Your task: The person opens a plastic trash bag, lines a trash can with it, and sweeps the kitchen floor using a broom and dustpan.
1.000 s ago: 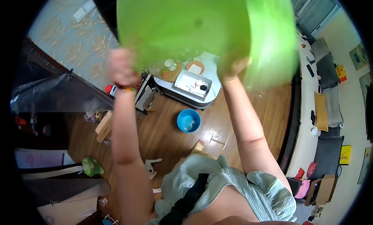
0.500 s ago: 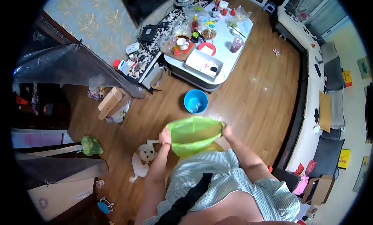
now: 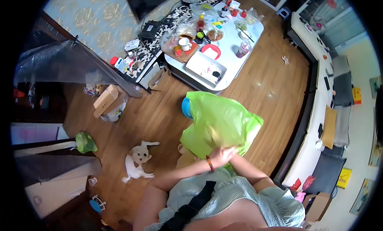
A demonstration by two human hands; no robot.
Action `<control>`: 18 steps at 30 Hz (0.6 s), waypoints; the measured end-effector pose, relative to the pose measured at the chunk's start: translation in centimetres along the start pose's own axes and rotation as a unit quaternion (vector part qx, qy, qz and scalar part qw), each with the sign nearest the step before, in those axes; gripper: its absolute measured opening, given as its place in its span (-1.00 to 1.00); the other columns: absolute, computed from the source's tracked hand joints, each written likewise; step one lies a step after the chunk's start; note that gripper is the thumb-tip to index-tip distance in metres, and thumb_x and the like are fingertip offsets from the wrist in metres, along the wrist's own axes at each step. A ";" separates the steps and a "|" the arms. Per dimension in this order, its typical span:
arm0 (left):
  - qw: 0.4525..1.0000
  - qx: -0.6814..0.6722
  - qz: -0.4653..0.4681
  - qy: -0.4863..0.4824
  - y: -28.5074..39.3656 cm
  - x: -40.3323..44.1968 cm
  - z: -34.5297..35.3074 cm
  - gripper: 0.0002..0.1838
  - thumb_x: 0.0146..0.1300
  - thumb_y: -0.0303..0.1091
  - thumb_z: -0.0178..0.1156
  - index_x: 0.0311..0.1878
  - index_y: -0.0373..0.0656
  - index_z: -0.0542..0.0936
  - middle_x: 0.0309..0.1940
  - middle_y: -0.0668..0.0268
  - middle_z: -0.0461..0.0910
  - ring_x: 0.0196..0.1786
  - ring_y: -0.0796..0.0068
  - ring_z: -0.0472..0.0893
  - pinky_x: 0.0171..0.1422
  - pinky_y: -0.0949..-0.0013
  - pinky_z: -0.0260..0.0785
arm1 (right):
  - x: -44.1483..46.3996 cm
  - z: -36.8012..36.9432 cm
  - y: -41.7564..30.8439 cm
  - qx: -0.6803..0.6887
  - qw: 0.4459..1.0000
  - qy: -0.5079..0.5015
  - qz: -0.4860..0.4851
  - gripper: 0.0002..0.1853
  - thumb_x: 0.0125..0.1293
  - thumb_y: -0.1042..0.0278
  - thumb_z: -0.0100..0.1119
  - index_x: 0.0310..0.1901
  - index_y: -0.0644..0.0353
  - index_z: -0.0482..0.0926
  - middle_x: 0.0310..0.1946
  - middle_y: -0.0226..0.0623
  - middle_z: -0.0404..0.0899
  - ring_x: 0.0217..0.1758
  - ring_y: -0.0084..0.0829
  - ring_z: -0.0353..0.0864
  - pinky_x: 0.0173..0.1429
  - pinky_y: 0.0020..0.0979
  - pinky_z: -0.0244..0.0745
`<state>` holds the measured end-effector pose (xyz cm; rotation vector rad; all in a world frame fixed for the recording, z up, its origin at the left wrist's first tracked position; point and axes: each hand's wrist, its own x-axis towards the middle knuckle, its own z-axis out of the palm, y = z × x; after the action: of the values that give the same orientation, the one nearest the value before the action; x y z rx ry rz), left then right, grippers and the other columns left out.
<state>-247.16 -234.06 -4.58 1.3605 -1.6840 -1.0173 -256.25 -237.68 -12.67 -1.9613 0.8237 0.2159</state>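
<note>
A light green plastic bag (image 3: pixel 217 119), puffed out, spreads in front of my body. My left hand (image 3: pixel 221 156), with a red beaded bracelet at its wrist, is closed on the bag's gathered near end; its fingers are a little blurred. My right hand (image 3: pixel 232 158) meets it there, closed on the same gathered plastic and partly covered by my left hand. Beyond the bag's left edge part of a blue bucket (image 3: pixel 186 107) shows; the bag hides the rest. A pale yellowish object (image 3: pixel 186 156) on the floor shows partly under the bag.
A white dog (image 3: pixel 135 163) lies on the wooden floor at left. Ahead stands a white table (image 3: pixel 235 57) with food, cups and a white box. A cardboard box (image 3: pixel 107 101) and a small green bag (image 3: pixel 85 142) are at left; a long sofa (image 3: pixel 309 139) runs along the right.
My hands have come together from the two sides of the bag's open mouth. The bag has swung forward and puffed up, now covering most of the bucket. The dog has stretched out.
</note>
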 end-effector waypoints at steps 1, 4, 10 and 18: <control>0.999 -0.002 -0.029 -0.030 2.0 0.8 -0.7 -0.67 0.29 -0.17 -0.07 0.05 0.00 0.50 -0.53 0.09 0.56 -0.57 0.16 0.55 -0.48 0.20 0.42 | 1.1 -0.3 1.0 -0.002 0.999 -0.035 0.018 -0.76 0.05 0.45 0.01 -0.21 0.29 0.52 -0.19 -0.02 0.46 -0.13 -0.03 0.42 0.04 -0.11 0.28; 0.983 -0.090 0.107 0.116 -0.6 2.7 4.9 -0.66 0.31 -0.17 -0.09 0.02 -0.11 0.49 -0.44 0.06 0.56 -0.44 0.11 0.56 -0.33 0.17 0.42 | 4.3 -3.1 4.4 -0.020 0.995 -0.068 0.066 -0.76 0.05 0.45 0.01 -0.22 0.29 0.51 -0.20 -0.02 0.46 -0.13 -0.04 0.42 0.03 -0.12 0.29; 0.990 -0.122 -0.032 0.058 2.4 8.3 -1.2 -0.71 0.30 -0.15 -0.06 -0.20 -0.18 0.51 -0.48 0.06 0.53 -0.45 0.04 0.52 -0.39 0.11 0.36 | 11.6 -8.2 9.2 -0.048 0.989 -0.063 0.121 -0.77 0.05 0.46 0.00 -0.23 0.29 0.51 -0.23 -0.01 0.46 -0.15 -0.05 0.43 0.01 -0.14 0.30; 0.938 -0.101 -0.170 0.284 -8.2 7.9 -1.9 -0.69 0.28 -0.19 0.01 -0.41 -0.25 0.53 -0.65 0.04 0.45 -0.60 0.07 0.47 -0.53 0.19 0.28 | 22.7 -8.0 13.1 -0.101 0.982 -0.073 0.139 -0.78 0.05 0.46 0.00 -0.25 0.30 0.50 -0.26 -0.01 0.46 -0.16 -0.06 0.44 -0.02 -0.16 0.32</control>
<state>-243.48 -243.06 -10.71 1.6406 -0.9150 -0.8394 -248.79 -258.85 -28.48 -1.9832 1.0094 0.6217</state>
